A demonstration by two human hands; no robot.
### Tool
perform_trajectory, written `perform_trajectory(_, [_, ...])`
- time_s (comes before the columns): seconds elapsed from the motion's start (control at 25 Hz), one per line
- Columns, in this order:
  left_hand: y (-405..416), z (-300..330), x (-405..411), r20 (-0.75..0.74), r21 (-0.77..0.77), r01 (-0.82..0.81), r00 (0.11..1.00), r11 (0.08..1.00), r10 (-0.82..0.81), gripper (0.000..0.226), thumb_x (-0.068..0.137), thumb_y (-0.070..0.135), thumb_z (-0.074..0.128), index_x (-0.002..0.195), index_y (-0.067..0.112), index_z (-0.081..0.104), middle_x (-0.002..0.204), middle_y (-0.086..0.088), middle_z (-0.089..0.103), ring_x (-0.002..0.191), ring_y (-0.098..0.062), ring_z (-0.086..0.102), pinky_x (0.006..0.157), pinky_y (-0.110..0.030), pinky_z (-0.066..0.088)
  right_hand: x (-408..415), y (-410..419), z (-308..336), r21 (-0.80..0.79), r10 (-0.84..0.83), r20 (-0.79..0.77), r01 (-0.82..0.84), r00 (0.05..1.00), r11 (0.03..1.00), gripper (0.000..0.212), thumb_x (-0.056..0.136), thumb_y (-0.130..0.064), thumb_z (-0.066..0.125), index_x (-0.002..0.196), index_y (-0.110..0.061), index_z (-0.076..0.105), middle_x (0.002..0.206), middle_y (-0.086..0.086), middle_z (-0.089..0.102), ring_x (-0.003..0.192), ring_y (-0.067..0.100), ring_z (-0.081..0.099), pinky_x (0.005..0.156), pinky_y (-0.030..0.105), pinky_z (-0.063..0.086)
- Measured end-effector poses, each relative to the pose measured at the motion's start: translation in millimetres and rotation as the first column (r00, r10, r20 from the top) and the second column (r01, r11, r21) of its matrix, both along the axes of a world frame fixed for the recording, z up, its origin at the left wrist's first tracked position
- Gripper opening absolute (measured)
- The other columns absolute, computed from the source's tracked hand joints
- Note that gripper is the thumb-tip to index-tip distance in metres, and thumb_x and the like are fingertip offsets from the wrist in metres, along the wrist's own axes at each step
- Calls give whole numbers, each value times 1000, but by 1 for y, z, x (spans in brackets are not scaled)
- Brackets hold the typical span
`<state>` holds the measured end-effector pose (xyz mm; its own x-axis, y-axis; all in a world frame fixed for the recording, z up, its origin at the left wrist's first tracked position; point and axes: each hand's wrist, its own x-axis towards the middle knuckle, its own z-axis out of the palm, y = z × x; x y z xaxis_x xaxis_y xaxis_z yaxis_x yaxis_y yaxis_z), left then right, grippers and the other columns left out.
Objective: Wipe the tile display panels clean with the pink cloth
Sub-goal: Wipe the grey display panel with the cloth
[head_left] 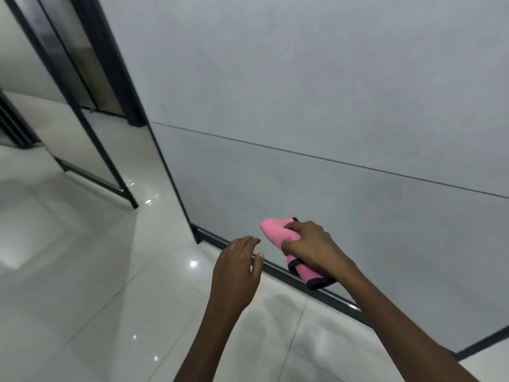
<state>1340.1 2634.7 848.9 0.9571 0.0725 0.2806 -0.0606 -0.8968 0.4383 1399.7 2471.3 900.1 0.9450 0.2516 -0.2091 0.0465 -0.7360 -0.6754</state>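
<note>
- Where the glossy white floor [82, 271] spreads at far left, open room lies before a second black-framed panel [91, 150].
- The left hand [237, 267] hovers empty, grip open, fingers spread near the black bottom frame [278, 270].
- The right hand [311, 248] has its grip closed on the pink cloth [278, 230], bunched low against the grey tile display panel [303, 92].
- A thin joint line [330, 160] crosses the panel above the cloth.

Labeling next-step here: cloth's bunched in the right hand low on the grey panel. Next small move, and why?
Probably sweep the pink cloth sideways along the lower panel. The right hand grips it bunched near the black bottom frame, while the left hand is open and empty.
</note>
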Motion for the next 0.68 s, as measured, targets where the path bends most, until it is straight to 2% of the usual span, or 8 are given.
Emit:
perform_trajectory(0.08, [55,-11,-12,-10,-4,-48,999,999,48,33,90,26,50,115,13,67,115,0,68,107,-22,63,89,-30,47,-4,56,-11,-25,72,-28,-73,997,997,46,80,-30,62,126,-33,61,105,1,61,86,22,63,69,27,51])
perform_trajectory(0.2, [125,-16,-12,-57,-25,-120,991,993,118,41,93,31,43,123,13,64,123,-2,65,114,-21,59,94,-32,44,8,125,-18,-50,124,-44,-126,991,991,50,81,-31,63,131,-31,57,106,0,57,86,22,63,70,27,50])
perform_trajectory(0.32, [190,-32,11,-95,-39,-144,986,989,140,43,98,33,39,131,14,59,130,-1,62,119,-21,56,99,-30,39,39,187,-32,-57,148,-61,-151,987,987,63,72,-41,61,134,-30,54,115,2,57,87,22,62,70,28,51])
perform_trajectory(0.4, [232,-45,39,-83,-58,-151,986,987,146,46,94,33,40,125,10,63,124,-4,65,114,-25,60,97,-33,41,71,227,-44,-55,153,-59,-156,986,986,69,70,-43,60,137,-30,52,125,3,54,93,23,61,72,28,49])
perform_trajectory(0.48, [278,-56,75,-88,-63,-161,984,985,155,40,96,31,44,125,11,63,124,-4,65,114,-24,60,97,-32,41,113,271,-59,-26,145,-31,-146,989,989,62,80,-34,65,140,-29,50,134,4,50,103,25,58,79,30,48])
perform_trajectory(0.56, [334,-66,117,-165,-50,-176,972,983,166,36,101,29,45,132,17,57,133,1,59,121,-18,54,99,-27,36,164,324,-72,1,128,-13,-128,992,992,59,84,-30,64,140,-28,49,139,5,47,113,27,55,84,30,44])
perform_trajectory(0.68, [421,-65,182,-258,12,-193,947,981,190,38,102,32,43,138,21,50,138,4,55,124,-16,50,99,-25,34,236,405,-83,41,132,-29,-130,991,991,56,84,-30,64,139,-26,51,139,5,47,116,27,53,80,26,35])
